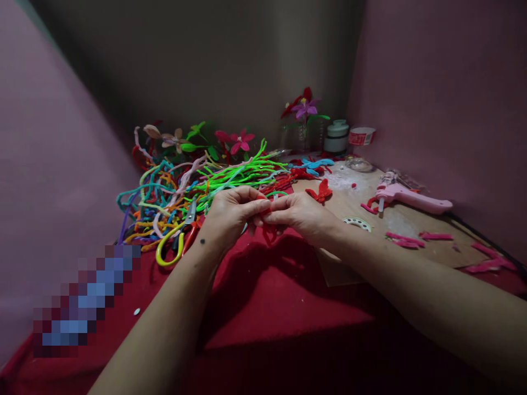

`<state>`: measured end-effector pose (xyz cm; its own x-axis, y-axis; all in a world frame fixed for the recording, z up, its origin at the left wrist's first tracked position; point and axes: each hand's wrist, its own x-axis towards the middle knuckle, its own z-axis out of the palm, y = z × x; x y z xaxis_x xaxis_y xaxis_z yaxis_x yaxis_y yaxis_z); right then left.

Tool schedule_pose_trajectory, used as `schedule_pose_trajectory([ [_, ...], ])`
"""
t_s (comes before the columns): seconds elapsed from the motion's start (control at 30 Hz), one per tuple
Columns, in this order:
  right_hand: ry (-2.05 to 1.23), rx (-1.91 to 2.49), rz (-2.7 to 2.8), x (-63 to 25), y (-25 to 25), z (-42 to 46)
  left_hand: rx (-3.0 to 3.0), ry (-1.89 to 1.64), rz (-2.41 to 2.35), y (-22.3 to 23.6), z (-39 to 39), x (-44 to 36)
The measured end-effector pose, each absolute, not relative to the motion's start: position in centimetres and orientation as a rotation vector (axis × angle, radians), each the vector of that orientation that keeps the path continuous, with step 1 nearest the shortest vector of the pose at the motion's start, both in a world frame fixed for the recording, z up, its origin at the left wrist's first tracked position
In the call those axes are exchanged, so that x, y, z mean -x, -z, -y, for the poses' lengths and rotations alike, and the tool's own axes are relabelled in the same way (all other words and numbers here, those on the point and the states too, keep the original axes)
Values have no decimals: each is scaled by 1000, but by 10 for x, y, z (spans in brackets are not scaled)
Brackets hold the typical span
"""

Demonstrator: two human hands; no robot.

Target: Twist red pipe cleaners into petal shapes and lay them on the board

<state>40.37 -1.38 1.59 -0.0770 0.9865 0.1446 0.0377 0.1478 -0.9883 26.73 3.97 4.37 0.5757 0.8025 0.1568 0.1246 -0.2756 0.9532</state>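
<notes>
My left hand (236, 211) and my right hand (298, 214) meet at the middle of the table, fingertips almost touching. Both are closed in a pinch on a red pipe cleaner (269, 233), part of which shows bent below the fingers. Its full shape is hidden by my fingers. Just behind the hands lies a bundle of bright green pipe cleaners (234, 178). Scissors with yellow and red handles (169, 249) lie beside my left wrist. A red pipe-cleaner piece with petal-like loops (321, 192) rests on the board beyond my right hand.
A tangle of mixed pipe cleaners (158, 192) fills the left back. Finished flowers (241, 141) and a bottle with a purple flower (305, 109) stand behind. On the right, a pink glue gun (415, 197) lies on a tan board (436, 258) near a grey-green jar (336, 137).
</notes>
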Motion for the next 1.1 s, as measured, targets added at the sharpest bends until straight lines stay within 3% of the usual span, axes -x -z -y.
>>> schedule_pose_trajectory([
  [0.57, -1360, 952, 960, -404, -13, 8, -1796, -856, -700, -43, -42, -267],
  [0.83, -1450, 864, 584, -413, -22, -1, -2479, -819, -453, -47, -45, -259],
  [1.1, -1500, 829, 641, -414, -20, 2, -2523, -775, -449, -51, -45, -256],
])
